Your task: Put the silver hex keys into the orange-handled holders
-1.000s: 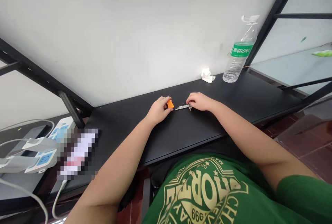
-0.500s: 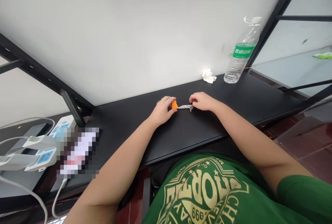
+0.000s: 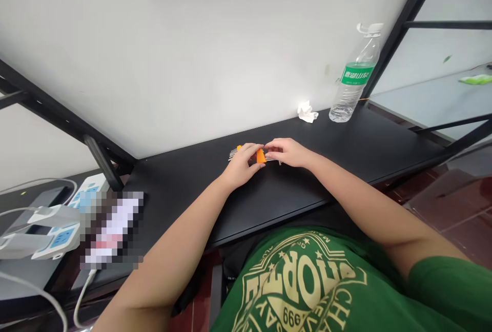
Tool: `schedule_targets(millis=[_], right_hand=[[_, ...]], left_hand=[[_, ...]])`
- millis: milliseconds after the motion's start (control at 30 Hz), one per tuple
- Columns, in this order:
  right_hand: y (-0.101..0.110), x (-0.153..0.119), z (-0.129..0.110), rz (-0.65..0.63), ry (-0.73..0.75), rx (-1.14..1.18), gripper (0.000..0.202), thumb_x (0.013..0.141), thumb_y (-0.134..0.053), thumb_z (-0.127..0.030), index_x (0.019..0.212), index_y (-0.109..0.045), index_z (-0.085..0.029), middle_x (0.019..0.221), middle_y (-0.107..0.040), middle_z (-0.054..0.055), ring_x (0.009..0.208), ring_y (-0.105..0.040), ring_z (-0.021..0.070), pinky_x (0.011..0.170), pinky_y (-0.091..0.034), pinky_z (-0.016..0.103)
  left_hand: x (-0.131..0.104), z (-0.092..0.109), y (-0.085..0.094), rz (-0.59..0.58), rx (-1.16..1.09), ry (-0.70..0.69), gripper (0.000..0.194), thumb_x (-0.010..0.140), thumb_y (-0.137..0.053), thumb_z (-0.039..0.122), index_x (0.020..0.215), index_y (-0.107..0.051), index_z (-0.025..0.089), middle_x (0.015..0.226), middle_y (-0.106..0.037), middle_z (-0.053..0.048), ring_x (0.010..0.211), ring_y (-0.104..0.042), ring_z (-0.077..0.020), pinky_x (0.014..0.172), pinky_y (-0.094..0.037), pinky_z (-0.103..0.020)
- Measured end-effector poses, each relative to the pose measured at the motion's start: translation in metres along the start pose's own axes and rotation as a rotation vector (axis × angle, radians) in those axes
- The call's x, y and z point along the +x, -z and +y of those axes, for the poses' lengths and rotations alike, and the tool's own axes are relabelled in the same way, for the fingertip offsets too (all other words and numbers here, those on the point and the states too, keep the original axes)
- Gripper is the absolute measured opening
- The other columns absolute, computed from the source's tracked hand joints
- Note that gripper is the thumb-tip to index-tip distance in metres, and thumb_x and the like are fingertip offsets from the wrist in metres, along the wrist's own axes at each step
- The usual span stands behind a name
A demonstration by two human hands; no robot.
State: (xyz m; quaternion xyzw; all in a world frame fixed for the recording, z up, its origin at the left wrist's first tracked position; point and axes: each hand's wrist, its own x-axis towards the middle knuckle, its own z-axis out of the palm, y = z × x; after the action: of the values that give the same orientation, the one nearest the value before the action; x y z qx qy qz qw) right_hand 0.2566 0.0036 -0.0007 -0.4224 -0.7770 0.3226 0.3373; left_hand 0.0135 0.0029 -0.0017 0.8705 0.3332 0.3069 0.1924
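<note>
An orange holder (image 3: 261, 156) carrying several metal hex keys (image 3: 232, 153) lies just above the black tabletop (image 3: 184, 183), near its middle. My left hand (image 3: 246, 164) is wrapped round the holder, thumb on the near side and fingers over the far side. Key ends stick out on the left, past my fingers. From the right, my right hand (image 3: 286, 152) reaches the holder's right end, its fingers bent over the key shafts and partly hiding them. Whether those fingers pinch a single key is too small to tell.
A clear water bottle (image 3: 355, 78) with a green label stands at the back right, beside crumpled white tissue (image 3: 307, 112). On the left lie a power strip (image 3: 63, 237), white cables and a blurred phone (image 3: 115, 227).
My right hand has moved left, from the bent key ends to the holder's right end. My left hand keeps its hold, with more key ends showing on the left.
</note>
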Motion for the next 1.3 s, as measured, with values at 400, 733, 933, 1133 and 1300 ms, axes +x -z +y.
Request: schedule_targets(millis=[400, 733, 933, 1133, 1300], right_hand=[[-0.004, 0.0, -0.005, -0.116, -0.104, 0.564, 0.035, 0.086, -0.08, -0.05, 0.078, -0.068, -0.018, 0.062, -0.055, -0.003, 0.057, -0.046, 0.0104, 0.055, -0.037, 0.025], [0.014, 0.002, 0.011, 0.205, -0.288, 0.335, 0.032, 0.089, -0.073, -0.047, 0.077, -0.068, -0.018, 0.067, -0.057, 0.0, 0.054, -0.042, 0.0097, 0.053, -0.036, 0.026], [0.025, 0.001, 0.023, 0.073, -0.454, -0.216, 0.029, 0.095, -0.063, -0.039, 0.073, -0.067, -0.02, 0.072, -0.066, 0.001, 0.062, -0.053, 0.0147, 0.06, -0.039, 0.029], [0.025, 0.001, 0.016, -0.085, -0.42, -0.452, 0.031, 0.098, -0.059, -0.039, 0.073, -0.065, -0.023, 0.08, -0.071, 0.003, 0.07, -0.059, 0.0178, 0.063, -0.039, 0.03], [0.03, 0.0, 0.015, -0.139, -0.416, -0.52, 0.034, 0.096, -0.06, -0.042, 0.069, -0.063, -0.023, 0.077, -0.07, 0.004, 0.066, -0.059, 0.0182, 0.061, -0.038, 0.031]], left_hand=[[0.003, 0.021, 0.004, -0.026, -0.001, -0.138, 0.045, 0.094, -0.074, 0.026, 0.137, -0.062, 0.026, 0.134, -0.067, -0.01, 0.124, -0.064, -0.0264, 0.102, -0.059, -0.045], [-0.001, -0.008, 0.014, 0.009, 0.226, 0.133, 0.045, 0.088, -0.071, 0.024, 0.132, -0.063, 0.023, 0.132, -0.066, -0.01, 0.099, -0.069, -0.0226, 0.096, -0.06, -0.041], [-0.001, -0.014, 0.015, 0.0, 0.202, 0.214, 0.046, 0.088, -0.071, 0.028, 0.134, -0.063, 0.023, 0.135, -0.065, -0.009, 0.093, -0.069, -0.0211, 0.095, -0.06, -0.042], [-0.001, -0.015, 0.014, 0.006, 0.197, 0.201, 0.047, 0.088, -0.071, 0.026, 0.134, -0.063, 0.023, 0.134, -0.065, -0.008, 0.094, -0.069, -0.0209, 0.096, -0.06, -0.042], [0.0, -0.016, 0.014, -0.003, 0.2, 0.207, 0.046, 0.088, -0.072, 0.026, 0.133, -0.063, 0.024, 0.134, -0.066, -0.008, 0.093, -0.068, -0.0212, 0.095, -0.06, -0.042]])
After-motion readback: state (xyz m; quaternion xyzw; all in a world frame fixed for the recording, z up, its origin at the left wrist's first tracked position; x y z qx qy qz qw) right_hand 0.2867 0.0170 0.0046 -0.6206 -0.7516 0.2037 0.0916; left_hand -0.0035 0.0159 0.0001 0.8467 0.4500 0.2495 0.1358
